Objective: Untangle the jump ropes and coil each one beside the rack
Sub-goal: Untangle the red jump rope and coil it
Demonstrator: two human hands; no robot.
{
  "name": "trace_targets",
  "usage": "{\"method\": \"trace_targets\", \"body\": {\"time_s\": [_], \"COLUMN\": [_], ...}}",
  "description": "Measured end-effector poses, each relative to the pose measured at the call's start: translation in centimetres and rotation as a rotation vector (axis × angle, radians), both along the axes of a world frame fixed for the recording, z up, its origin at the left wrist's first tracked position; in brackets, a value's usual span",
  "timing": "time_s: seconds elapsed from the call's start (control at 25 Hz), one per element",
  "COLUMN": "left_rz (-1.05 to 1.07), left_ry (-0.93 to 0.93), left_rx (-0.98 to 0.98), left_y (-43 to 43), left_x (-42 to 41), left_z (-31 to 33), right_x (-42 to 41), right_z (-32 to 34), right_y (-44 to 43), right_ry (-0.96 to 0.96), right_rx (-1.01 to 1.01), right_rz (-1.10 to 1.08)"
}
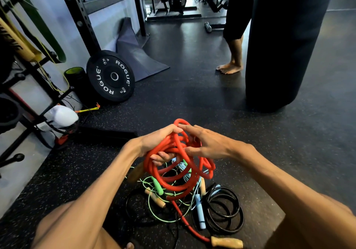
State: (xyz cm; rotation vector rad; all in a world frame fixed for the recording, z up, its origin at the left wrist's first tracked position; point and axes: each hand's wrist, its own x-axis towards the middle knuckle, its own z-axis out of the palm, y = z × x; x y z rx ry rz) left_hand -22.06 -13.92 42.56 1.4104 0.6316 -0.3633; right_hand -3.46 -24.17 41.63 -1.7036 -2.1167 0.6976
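Bare left knee (63, 229) and right knee (317, 227) crowd the lower corners, both cut off by the frame's edge; between them, low in the centre, a pile of ropes lies on the speckled floor (192, 98). Black rope (223, 210) sits coiled at the pile's lower right; thin green rope (152, 212) loops at its left with a green handle (158, 188); a light-blue handle (200, 214) lies between them, its cord too tangled to trace.

Above the pile, mid-frame, the red jump rope (173, 173) hangs in a bundle of loops; one strand trails down to a wooden handle (227, 242) at the bottom edge; a second wooden handle (135, 172) is half hidden behind the left wrist, and which rope owns it cannot be told. Left hand (158, 142) grips the red loops, fingers curled through them; right hand (204, 144) lies against the bundle's right side, fingers straight and spread, pinching nothing.

At the left edge the rack (28, 94) is mostly cropped and cluttered; a weight plate (110, 76) leans near it. Upper right, a punch bag (279, 46) covers one side of another person; only one bare leg (234, 56) shows.
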Motion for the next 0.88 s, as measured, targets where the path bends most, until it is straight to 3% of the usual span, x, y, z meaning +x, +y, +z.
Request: {"method": "trace_targets", "body": {"time_s": [0.2,0.52,0.68,0.88], "left_rz": [-0.032,0.156,0.408,0.389], "left_ry": [0.042,-0.155,-0.192,-0.27], "left_rx": [0.019,0.185,0.467,0.529], "left_y": [-0.3,0.9,2.4,2.8], "left_x": [0.4,1.0,1.0,0.3], "left_z": [-0.7,-1.1,-2.5,-2.3], "right_x": [0.2,0.1,0.1,1.0], "right_z": [-0.3,-2.2,-1.6,-0.5], "right_y": [0.1,0.8,0.4,0.3], "right_ry": [0.167,-0.313,-0.028,0.19], "right_rx": [-0.202,0.314,0.24,0.335], "right_rz": [0.07,-0.128,-0.222,-0.347]}}
